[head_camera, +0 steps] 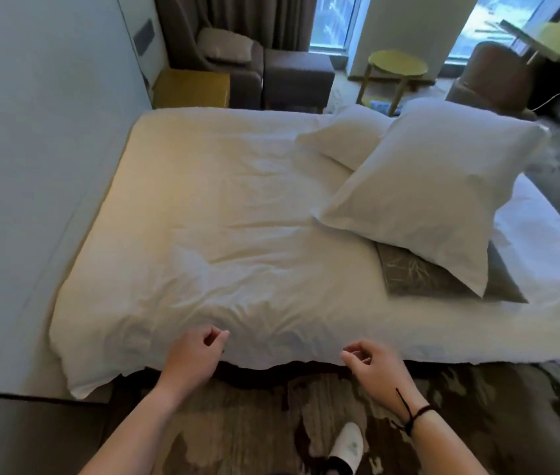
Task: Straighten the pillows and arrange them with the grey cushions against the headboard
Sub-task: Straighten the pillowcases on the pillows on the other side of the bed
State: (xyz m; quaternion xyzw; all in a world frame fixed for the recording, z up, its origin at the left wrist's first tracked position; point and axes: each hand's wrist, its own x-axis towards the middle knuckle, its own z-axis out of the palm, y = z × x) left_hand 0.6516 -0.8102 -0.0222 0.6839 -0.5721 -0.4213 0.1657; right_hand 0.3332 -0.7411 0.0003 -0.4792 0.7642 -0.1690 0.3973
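The white bed (203,207) filled the room. My hands (194,354) curled loosely, empty, at its near edge; the big pillow (432,193) lay beyond my right hand (376,366), atop a grey cushion (408,272).

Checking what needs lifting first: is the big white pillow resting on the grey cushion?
Touching. The head view shows the big white pillow lying on the grey cushion, its lower corner overlapping and covering most of it.

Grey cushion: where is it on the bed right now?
In the head view, the grey cushion lies flat on the right side of the bed, mostly under the large white pillow and well beyond the right hand.
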